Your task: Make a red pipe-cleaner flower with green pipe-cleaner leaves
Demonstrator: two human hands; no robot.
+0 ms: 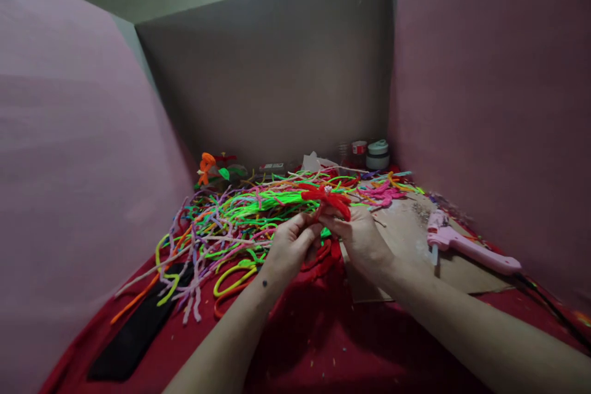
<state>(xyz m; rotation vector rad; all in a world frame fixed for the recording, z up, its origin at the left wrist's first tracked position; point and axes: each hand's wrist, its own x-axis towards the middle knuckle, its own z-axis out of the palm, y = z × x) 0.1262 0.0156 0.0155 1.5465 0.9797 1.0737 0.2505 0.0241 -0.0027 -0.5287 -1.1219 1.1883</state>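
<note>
A red pipe-cleaner flower [326, 194] with a pale centre is held up between my two hands, above the front of the work area. My left hand [295, 240] pinches its lower side from the left, fingers closed. From the right, my right hand [357, 234] closes thumb and fingers at the flower's underside. The exact spot each hand grips is partly hidden by the fingers. Behind and to the left spreads a big heap of coloured pipe cleaners [258, 200]. Red pipe-cleaner loops lie just below my hands.
A pink glue gun [471, 249] rests on a cardboard sheet [401, 228] at the right, its cord running off right. A black flat strip [133, 332] lies front left on the red cloth [305, 345]. An orange flower [205, 166] and a lidded jar [377, 154] stand at the back.
</note>
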